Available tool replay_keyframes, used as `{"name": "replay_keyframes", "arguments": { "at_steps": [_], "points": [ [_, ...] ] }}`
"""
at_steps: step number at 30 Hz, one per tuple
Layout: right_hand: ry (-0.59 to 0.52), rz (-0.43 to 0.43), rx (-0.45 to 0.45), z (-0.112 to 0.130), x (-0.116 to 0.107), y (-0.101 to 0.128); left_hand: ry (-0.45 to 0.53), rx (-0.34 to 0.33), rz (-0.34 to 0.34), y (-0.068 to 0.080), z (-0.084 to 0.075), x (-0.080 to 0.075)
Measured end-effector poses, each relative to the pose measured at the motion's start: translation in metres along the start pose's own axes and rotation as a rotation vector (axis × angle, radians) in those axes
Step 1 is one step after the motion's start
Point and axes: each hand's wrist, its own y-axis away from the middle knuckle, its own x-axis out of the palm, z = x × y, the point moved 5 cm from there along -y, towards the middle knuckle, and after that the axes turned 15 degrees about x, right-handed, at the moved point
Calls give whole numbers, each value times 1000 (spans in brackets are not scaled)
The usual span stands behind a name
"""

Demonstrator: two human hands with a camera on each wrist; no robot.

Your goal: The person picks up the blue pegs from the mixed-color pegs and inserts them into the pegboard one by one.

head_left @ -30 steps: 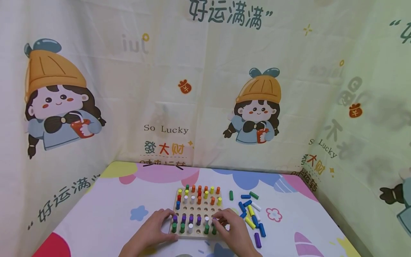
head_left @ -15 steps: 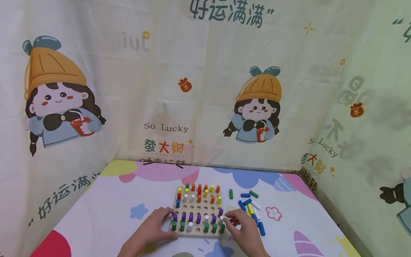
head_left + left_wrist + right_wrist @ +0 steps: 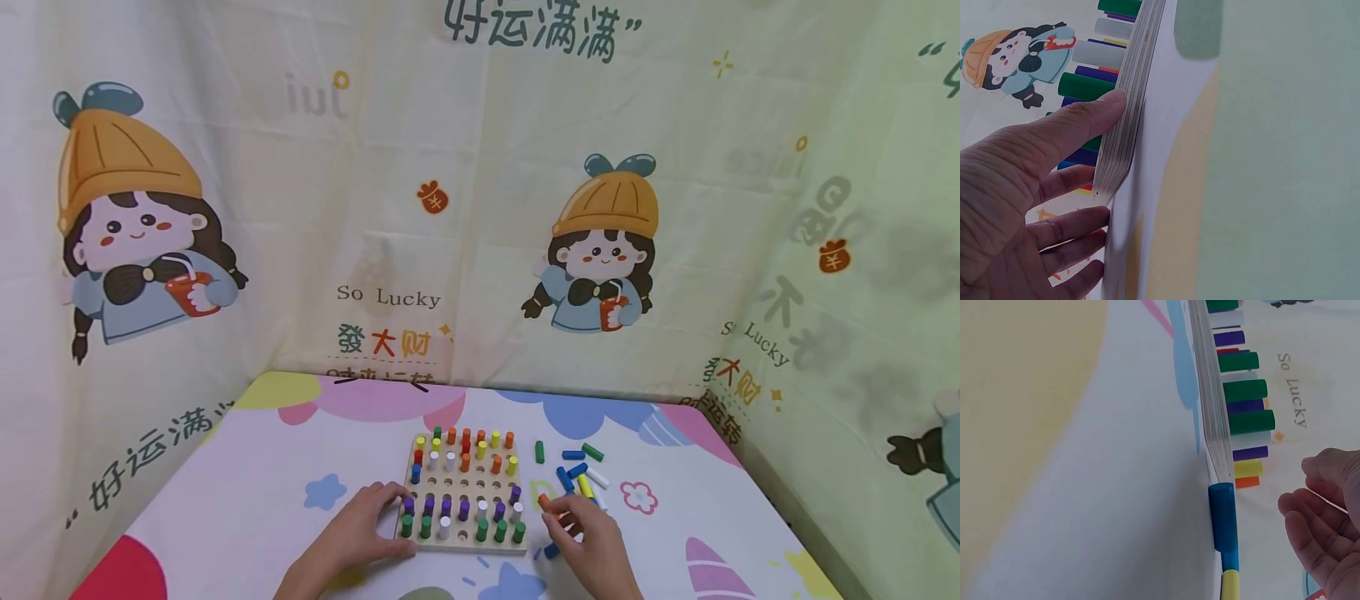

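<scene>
A wooden peg board [image 3: 459, 479] lies on the flowered tabletop, with coloured pegs standing in its far and near rows. My left hand [image 3: 365, 527] rests on its near left corner, fingers fairly straight and the thumb [image 3: 1088, 115] pressed against the board's edge [image 3: 1124, 134]. Just right of the board, my right hand [image 3: 592, 535] pinches an orange peg [image 3: 543, 502] at its fingertips. In the right wrist view the right hand [image 3: 1325, 515] hovers beside the board edge [image 3: 1213, 425], fingers curled. A blue peg [image 3: 1222, 515] lies at the board's near right corner.
Several loose pegs lie to the right of the board: a green one [image 3: 539, 452], a blue one [image 3: 573, 456], a white one [image 3: 597, 478] and a yellow one [image 3: 585, 486]. Printed curtain walls [image 3: 480, 208] close in the table on three sides.
My right hand has drawn back from the board's near right rows to the table beside it, and an orange peg now shows at its fingertips. The left hand has not moved.
</scene>
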Motion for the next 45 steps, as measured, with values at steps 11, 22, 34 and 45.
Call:
{"name": "replay_keyframes", "arguments": {
  "at_steps": [11, 22, 34, 45],
  "points": [
    [62, 43, 46, -16, -4, -6, 1, 6, -6, 1, -2, -1],
    [114, 240, 96, -31, 1, -13, -11, 9, -6, 1, -2, -2],
    [156, 352, 78, -33, 5, -16, -13, 24, -9, 3, -3, -2],
    [208, 392, 56, -33, 9, -18, -4, 72, -11, 5, -5, -2]
  ]
}}
